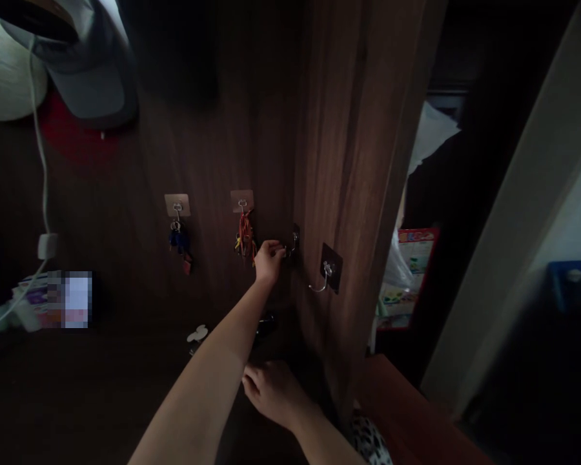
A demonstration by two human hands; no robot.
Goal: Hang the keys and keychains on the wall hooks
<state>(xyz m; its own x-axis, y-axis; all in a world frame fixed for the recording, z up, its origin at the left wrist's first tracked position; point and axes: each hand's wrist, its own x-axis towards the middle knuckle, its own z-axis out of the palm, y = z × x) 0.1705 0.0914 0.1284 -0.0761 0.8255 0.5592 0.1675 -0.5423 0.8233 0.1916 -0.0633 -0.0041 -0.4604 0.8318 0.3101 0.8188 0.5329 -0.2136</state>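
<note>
Your left hand [269,259] hides much of its own grip, and the detail at its fingertips, beside the corner hook [295,239], is too small to make out. Your right hand [277,391] curls with its palm out of sight. Your 2 forearms run off the bottom edge; the left passes in front of part of a dark object [267,323] you cannot identify. The pale hat [10,77] is cut by the left edge, and the poster's [411,258] print is blurred.
</note>
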